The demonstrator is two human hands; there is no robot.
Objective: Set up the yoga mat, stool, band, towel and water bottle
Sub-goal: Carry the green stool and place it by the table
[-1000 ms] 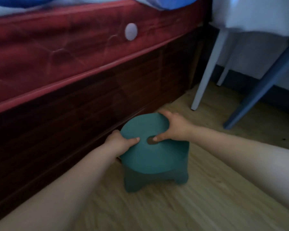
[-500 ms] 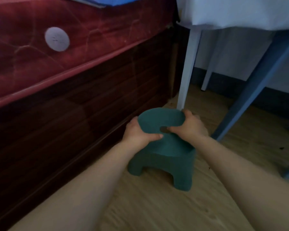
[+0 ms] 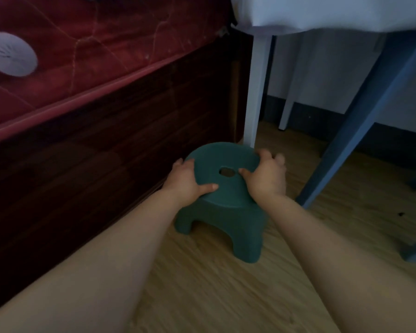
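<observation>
Head view, left hand (image 3: pixel 186 182) and right hand (image 3: pixel 265 176) gripping stool (image 3: pixel 226 212) seat

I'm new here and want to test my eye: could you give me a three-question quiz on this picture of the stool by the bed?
1. True or false: both hands grip the stool seat.
2. What stands just behind the stool? A) a white table leg B) a water bottle C) a rolled mat
3. Fill in: the seat has a small ____ in its middle.

Key
1. True: the left hand and right hand hold opposite edges.
2. A: the white table leg.
3. Hole.
</observation>
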